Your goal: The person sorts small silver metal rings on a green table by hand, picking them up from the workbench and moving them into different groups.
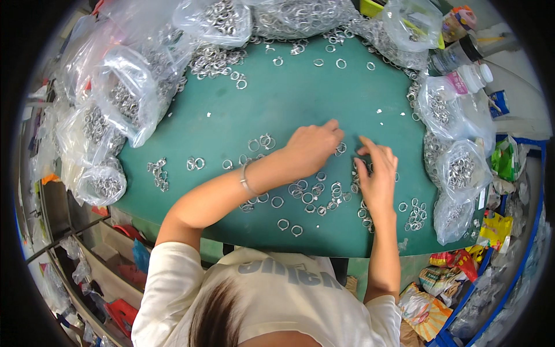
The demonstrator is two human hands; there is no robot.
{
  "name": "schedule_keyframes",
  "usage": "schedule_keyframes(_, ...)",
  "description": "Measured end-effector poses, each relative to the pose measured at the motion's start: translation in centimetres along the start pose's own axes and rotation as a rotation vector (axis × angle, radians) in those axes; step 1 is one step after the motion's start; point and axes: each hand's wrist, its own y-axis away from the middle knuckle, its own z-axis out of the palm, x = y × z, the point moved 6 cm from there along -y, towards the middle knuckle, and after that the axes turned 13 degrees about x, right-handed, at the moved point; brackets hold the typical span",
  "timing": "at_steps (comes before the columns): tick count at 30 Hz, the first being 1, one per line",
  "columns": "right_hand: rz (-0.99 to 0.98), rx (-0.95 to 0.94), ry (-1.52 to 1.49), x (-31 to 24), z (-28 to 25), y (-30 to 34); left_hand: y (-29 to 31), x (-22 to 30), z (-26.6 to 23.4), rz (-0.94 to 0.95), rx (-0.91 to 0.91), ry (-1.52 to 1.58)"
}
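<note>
My left hand point(317, 144) reaches across the middle of the green tabletop point(260, 110), its fingers curled together and slightly blurred. A silver-coloured ring point(340, 149) shows at its fingertips and looks pinched there. To its right, my right hand point(378, 176) hovers low with thumb and fingers apart, beside a row of rings point(363, 214) partly hidden beneath it. Loose rings point(309, 198) lie between and below my hands. More rings point(253, 144) sit by my left forearm, and a small cluster point(416, 215) rests right of my right wrist.
Clear plastic bags full of rings point(130, 95) line the left side; others stand along the back point(300, 17) and right point(459, 168). A ring pile point(214, 61) spills at the back left. A white-capped bottle point(471, 78) stands at the right. Packets point(428, 312) lie below the table's right edge.
</note>
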Motion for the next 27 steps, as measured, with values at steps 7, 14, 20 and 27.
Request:
schedule_keyframes(7,0.136,0.053,0.073,2.7,-5.0,5.6,2.0,-1.1,-2.9,-0.475,-0.104,0.555)
schedule_keyframes(14,0.319,0.146,-0.042,3.6,-6.6,7.4,3.9,-1.1,-1.5,-0.807,-0.118,0.983)
schedule_keyframes(20,-0.013,0.091,-0.037,2.0,-3.2,2.9,2.4,1.6,-0.3,-0.343,-0.049,0.410)
schedule_keyframes(27,0.521,0.139,-0.506,6.4,-7.0,5.9,2.0,2.7,-1.3,-0.098,-0.028,-0.042)
